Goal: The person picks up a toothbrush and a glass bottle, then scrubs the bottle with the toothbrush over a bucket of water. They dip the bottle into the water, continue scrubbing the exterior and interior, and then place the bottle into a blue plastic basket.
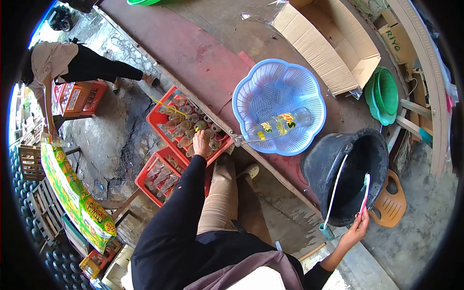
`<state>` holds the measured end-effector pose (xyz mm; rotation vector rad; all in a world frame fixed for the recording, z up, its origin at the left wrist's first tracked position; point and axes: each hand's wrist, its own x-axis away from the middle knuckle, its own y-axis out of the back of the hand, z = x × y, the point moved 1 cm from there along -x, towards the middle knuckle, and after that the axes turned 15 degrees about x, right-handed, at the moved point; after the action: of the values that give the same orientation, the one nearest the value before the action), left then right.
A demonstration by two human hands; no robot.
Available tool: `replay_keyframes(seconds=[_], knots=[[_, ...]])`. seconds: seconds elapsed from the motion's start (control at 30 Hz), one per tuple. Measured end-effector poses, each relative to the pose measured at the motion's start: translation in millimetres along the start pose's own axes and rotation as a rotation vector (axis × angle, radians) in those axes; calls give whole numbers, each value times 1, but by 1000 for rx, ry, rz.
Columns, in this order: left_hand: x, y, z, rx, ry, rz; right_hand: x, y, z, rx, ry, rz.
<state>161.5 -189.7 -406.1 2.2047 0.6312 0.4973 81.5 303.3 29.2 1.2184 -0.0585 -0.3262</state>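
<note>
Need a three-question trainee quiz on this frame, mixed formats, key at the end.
1. Multiple choice: what does the right hand hold at the mouth of the black bucket?
A) a cardboard box
B) a green basket
C) a toothbrush with a pink handle

2. True or false: a clear glass bottle with printed lettering lies on its side across the blue plastic basket.

3. Fill in the blank: the left hand reaches into a red crate filled with glass ____.

Key: 1 C; 2 true; 3 bottles.
</note>
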Motion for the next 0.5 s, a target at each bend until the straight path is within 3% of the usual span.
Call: replay_keyframes(seconds=[0.27,0.37,0.5], knots=[[17,54,-6,247,2,-113,1,-3,7,-29,-6,-12],[30,88,-12,297,-40,-189,1,-6,9,-26,7,-40],[21,161,-55,357,49,-184,-2,0,23,62,43,-36]])
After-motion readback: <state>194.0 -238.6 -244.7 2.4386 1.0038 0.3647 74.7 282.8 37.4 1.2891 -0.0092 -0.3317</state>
